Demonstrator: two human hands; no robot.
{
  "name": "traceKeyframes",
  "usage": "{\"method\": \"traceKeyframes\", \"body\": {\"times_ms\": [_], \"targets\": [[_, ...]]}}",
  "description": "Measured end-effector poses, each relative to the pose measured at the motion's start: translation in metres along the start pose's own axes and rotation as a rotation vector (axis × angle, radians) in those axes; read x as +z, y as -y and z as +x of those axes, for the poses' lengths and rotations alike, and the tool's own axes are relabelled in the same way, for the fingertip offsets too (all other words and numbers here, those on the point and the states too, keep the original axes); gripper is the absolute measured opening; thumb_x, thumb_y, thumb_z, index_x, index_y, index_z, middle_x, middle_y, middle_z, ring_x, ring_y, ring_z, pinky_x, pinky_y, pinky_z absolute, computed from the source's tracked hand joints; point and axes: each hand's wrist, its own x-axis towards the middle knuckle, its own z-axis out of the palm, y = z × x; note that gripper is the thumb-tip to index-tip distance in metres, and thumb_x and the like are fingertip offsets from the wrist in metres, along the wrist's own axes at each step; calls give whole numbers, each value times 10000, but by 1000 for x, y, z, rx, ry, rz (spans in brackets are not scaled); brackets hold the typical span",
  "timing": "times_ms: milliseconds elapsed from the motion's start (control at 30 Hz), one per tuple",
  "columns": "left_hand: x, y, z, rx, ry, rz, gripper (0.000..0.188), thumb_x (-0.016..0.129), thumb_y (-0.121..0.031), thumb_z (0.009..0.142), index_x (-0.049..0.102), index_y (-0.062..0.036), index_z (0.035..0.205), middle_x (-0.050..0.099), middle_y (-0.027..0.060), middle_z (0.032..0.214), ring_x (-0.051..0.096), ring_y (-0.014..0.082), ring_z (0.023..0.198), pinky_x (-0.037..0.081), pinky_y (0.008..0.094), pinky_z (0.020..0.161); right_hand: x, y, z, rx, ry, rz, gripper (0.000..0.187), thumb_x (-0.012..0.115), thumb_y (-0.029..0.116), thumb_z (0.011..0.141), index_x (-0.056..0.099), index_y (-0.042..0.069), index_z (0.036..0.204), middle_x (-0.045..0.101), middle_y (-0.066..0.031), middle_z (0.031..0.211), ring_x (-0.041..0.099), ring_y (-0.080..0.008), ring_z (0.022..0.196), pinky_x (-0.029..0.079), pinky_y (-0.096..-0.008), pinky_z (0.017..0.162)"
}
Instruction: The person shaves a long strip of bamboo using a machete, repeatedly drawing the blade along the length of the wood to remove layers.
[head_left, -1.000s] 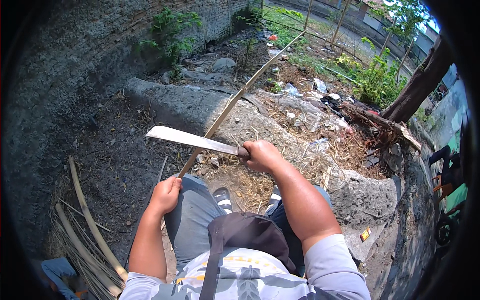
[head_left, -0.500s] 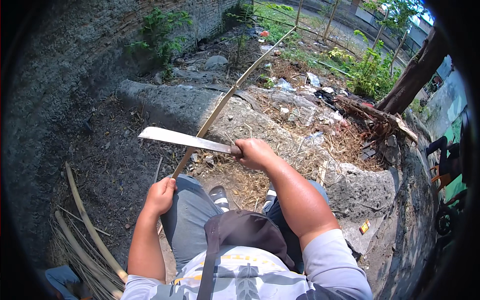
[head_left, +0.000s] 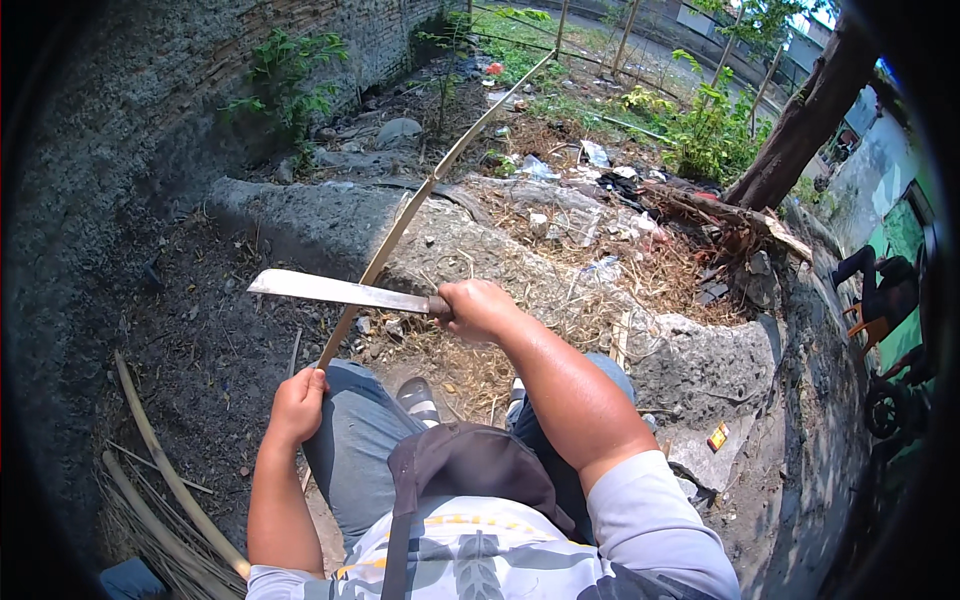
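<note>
A long, narrow bamboo strip (head_left: 392, 238) slants up and away from my lap toward the far grass. My left hand (head_left: 299, 405) is closed around its near end, beside my left knee. In my right hand (head_left: 480, 310) is the handle of a machete, the fingers wrapped round it. The machete's broad pale blade (head_left: 315, 287) points left and crosses over the strip a little beyond my left hand. Blade and strip look to be in contact, but the exact edge contact is hard to make out.
A low concrete ledge (head_left: 300, 215) runs across in front of my feet. Curved pale poles (head_left: 165, 460) and thin sticks lie at the lower left. A rough wall (head_left: 120, 150) rises on the left, a tree trunk (head_left: 805, 115) at the right. Litter and dry straw (head_left: 590, 240) cover the ground beyond.
The whole view has shifted slightly, so everything sits a little further left and lower. My hands, the machete and the bamboo strip keep nearly the same positions relative to each other.
</note>
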Motion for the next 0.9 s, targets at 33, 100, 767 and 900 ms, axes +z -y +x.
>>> {"method": "traceKeyframes", "body": {"times_ms": [33,100,767,900], "targets": [[1,-2,0,2,1,0,428,481,-361,1071,650,-9,894,639,122,728,608,231,681,474,374,659,1,-1,0,2,-1,0,292,767,302,833,671,93,1014,728,-156,988,703,-354,992,561,-472,860],[1,-5,-1,4,-2,21,426,482,-355,1074,640,-12,878,625,110,718,588,209,673,468,368,654,3,-3,1,0,-11,4,299,773,306,823,675,96,1013,729,-157,974,706,-356,981,564,-473,853],[4,24,4,-9,11,-116,433,459,-335,1091,613,-11,848,584,51,704,525,140,671,437,327,639,12,-1,6,-61,-217,-13,339,749,256,773,581,73,1003,710,-160,925,707,-365,905,565,-481,791],[4,19,6,-41,21,-147,426,460,-327,1090,607,-15,841,555,21,692,498,118,659,414,309,620,10,-6,6,-221,-520,-88,330,793,360,767,631,110,911,692,-108,876,697,-317,855,528,-460,815]]}}
